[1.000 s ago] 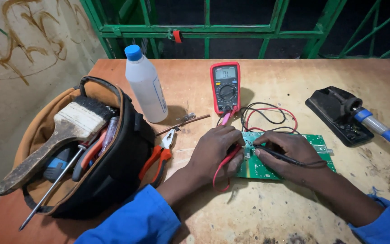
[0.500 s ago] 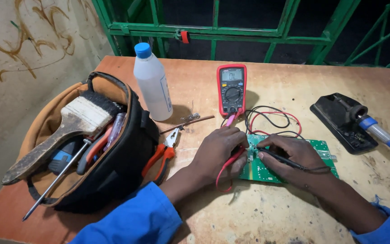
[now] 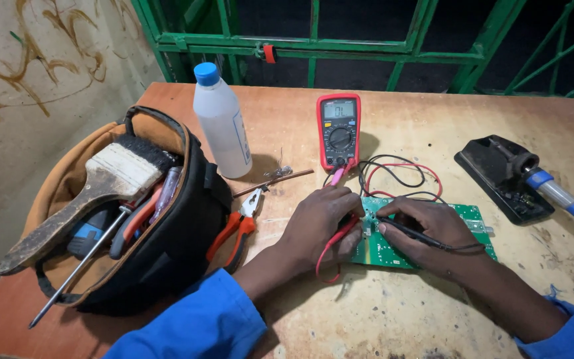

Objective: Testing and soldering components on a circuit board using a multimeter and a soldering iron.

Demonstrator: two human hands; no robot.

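scuffed matt wooden table (image 3: 433,119), glossy green circuit board (image 3: 463,219), red plastic meter (image 3: 339,131), translucent plastic bottle (image 3: 222,123), black cloth tool bag (image 3: 167,252), worn wooden-handled brush (image 3: 81,203)

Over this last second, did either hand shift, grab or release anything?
No visible change. The left hand holds the red probe and the right hand the black probe on the green circuit board; red multimeter unmoved.

A white plastic bottle (image 3: 222,126) with a blue cap stands upright on the table, beside an open tool bag (image 3: 167,239), a pale label with a blue edge on its side. To its right, a red-cased multimeter (image 3: 339,131) lies flat, its small rectangular grey screen (image 3: 339,109) lit at the top.
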